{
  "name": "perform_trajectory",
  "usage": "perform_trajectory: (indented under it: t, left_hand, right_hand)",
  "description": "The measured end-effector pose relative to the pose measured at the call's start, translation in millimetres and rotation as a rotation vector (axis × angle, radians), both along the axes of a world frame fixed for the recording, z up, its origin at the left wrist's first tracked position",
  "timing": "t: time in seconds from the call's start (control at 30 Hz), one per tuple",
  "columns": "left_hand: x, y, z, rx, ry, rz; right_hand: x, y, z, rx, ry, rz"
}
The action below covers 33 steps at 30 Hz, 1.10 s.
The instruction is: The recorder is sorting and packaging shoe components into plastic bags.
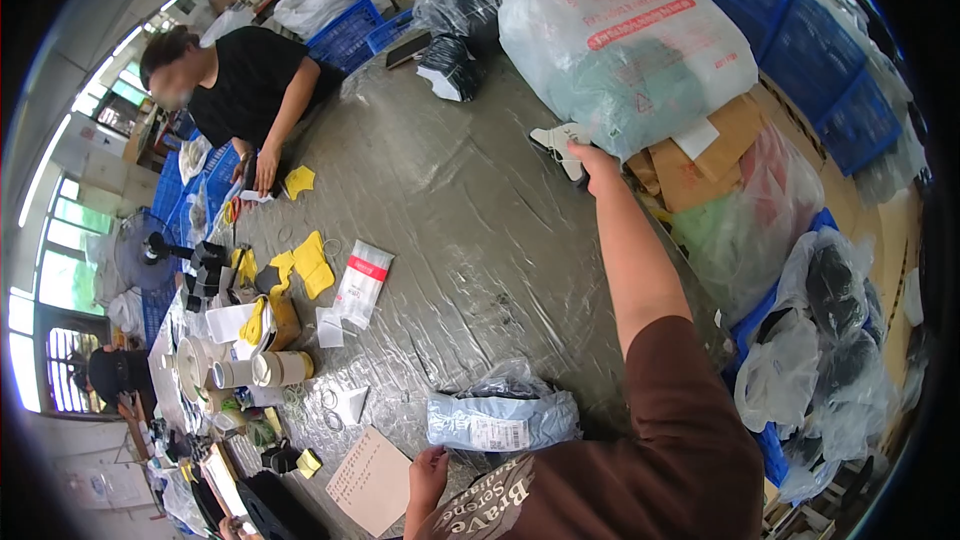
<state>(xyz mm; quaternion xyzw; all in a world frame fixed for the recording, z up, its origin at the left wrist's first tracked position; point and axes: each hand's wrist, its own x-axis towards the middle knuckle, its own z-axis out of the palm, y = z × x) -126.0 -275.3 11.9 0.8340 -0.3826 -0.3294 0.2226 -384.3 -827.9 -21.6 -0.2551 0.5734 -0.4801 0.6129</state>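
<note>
At the far right of the table, my right arm stretches out, and my right hand (595,165) grips a small off-white piece with dark edges (560,143), shaped like a shoe upper. It lies beside a big stuffed white plastic bag (630,40). Close to my body, my left hand (428,472) is loosely closed and nothing shows in it. A pale blue plastic-wrapped parcel (503,420) with a white label lies just beyond it. A handwritten cardboard sheet (369,481) sits to its left.
Across the table, a person in black (250,90) handles a small dark item. Tape rolls (282,368), yellow pieces (314,265) and a white-and-red packet (364,285) crowd the left. Bagged goods (815,340) and blue crates (815,58) line the right. Black-wrapped bundles (449,67) stand at the far edge.
</note>
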Motion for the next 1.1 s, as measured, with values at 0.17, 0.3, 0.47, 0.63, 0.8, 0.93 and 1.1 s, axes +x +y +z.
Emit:
perform_trajectory:
  t: [0.17, 0.3, 0.47, 0.63, 0.8, 0.93, 1.1]
  left_hand:
    - [2.0, -5.1, -2.3, 0.067, -0.046, -0.094]
    - [2.1, -0.3, 0.4, 0.067, -0.076, -0.119]
    - [6.1, 11.2, -7.1, 0.023, -0.156, -0.185]
    - [2.0, -1.0, -11.4, 0.062, -0.064, 0.138]
    - [-7.4, -3.3, -12.4, -0.088, 0.683, 0.674]
    - [-11.6, -6.3, -16.1, -0.131, 0.846, 0.753]
    - [-19.9, -19.0, 9.0, -0.033, -0.289, 0.062]
  right_hand:
    - [-10.6, 20.5, 29.6, -0.095, 0.019, -0.087]
    - [-24.3, 27.5, 54.6, -0.134, -0.016, -0.223]
    - [-32.3, 29.4, 47.6, -0.025, 0.115, -0.283]
    - [-24.3, 84.4, 42.0, 0.037, 0.136, 0.032]
    - [8.8, 239.1, 25.4, -0.290, 0.287, 0.753]
    - [34.3, 322.4, 11.4, -0.254, 0.548, 1.042]
    - [39.4, 355.9, -0.1, -0.125, 0.436, 1.025]
